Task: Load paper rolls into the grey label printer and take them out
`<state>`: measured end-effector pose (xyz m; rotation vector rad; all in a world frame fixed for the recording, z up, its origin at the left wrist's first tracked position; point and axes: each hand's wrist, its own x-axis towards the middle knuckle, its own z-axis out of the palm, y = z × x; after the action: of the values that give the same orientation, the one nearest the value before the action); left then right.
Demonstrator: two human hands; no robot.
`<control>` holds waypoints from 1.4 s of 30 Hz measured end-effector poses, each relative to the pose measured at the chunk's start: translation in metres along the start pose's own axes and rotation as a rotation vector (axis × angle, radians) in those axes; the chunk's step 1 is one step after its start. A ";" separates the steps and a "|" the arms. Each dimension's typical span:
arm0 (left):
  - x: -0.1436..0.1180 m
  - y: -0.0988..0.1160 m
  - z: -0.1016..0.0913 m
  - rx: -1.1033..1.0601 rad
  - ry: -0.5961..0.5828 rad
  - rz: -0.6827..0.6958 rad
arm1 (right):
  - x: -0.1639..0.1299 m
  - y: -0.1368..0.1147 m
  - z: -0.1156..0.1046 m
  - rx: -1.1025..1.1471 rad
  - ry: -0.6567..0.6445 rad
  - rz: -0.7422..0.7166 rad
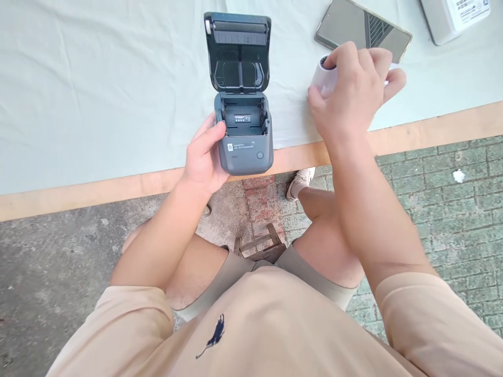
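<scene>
A small grey label printer (244,133) sits at the near edge of a cloth-covered table (98,78), its hinged lid (239,52) thrown back toward 12 o'clock and its paper bay (242,116) open and empty, a printed sticker showing on the bay's rear wall. Judging by how things lie, the opening of the printer is done and the loading is not: the white paper roll (325,78) is well apart from the bay, at about 2 o'clock from the printer. The left hand (204,157) braces the printer's left side, thumb laid across the front corner and fingers wrapped behind the casing. The right hand (353,91) is closed around the roll, fingers curled over its top, the dark core just showing at one end; whether the roll is lifted or resting on the cloth cannot be told. Beyond the right hand, at 1 o'clock, lies a dark-screened smartphone (361,29), and a white box (451,15) juts in at the top right corner. Below the table edge, paving and a wooden stool (261,248) show between the person's knees.
</scene>
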<state>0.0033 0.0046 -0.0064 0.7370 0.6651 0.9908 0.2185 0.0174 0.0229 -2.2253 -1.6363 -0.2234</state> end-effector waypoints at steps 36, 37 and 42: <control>-0.008 -0.004 0.005 0.025 0.034 0.040 | -0.024 -0.057 -0.034 0.159 -0.272 -0.604; -0.008 -0.004 0.005 0.036 0.048 0.035 | -0.026 -0.056 -0.033 0.148 -0.269 -0.614; -0.006 -0.002 0.005 0.039 0.088 0.034 | -0.044 -0.047 -0.024 0.245 -0.306 -0.768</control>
<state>0.0056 -0.0026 -0.0044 0.7442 0.7524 1.0482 0.1619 -0.0189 0.0394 -1.4136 -2.4709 0.1308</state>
